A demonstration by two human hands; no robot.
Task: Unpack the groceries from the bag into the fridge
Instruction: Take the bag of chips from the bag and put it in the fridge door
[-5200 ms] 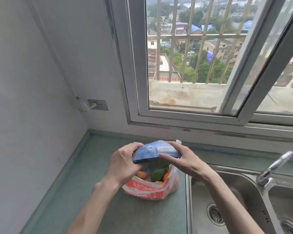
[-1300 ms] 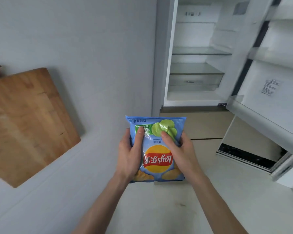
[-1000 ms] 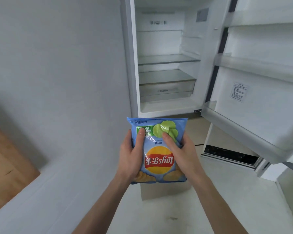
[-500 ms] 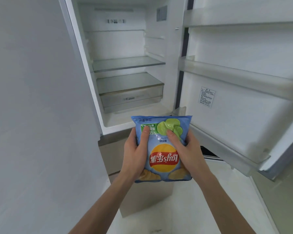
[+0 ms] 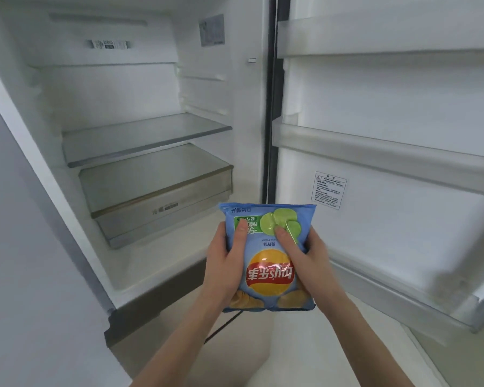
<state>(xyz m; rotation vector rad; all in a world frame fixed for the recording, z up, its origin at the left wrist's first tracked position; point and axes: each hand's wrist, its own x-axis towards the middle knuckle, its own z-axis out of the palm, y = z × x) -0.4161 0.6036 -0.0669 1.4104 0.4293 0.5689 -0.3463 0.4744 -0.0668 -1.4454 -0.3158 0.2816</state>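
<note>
A blue bag of crisps (image 5: 268, 255) is held upside down in both hands, just in front of the open fridge (image 5: 118, 88) and below its lowest glass shelf (image 5: 151, 174). The left hand (image 5: 224, 269) is wrapped around the bag's left edge, thumb pressed flat on the front. The right hand (image 5: 308, 266) is closed around the right edge in the same way. The bag is puffed with air and is not yet inside the fridge. The fridge's shelves are seen to be bare, and the door (image 5: 389, 135) is swung open to the right of the bag, its racks (image 5: 375, 152) bare as well. A risk can be judged: if the bag is squeezed hard or pushed against a shelf edge, the crisps could be crushed. If it is set too near the front lip, it could slide out.
</note>
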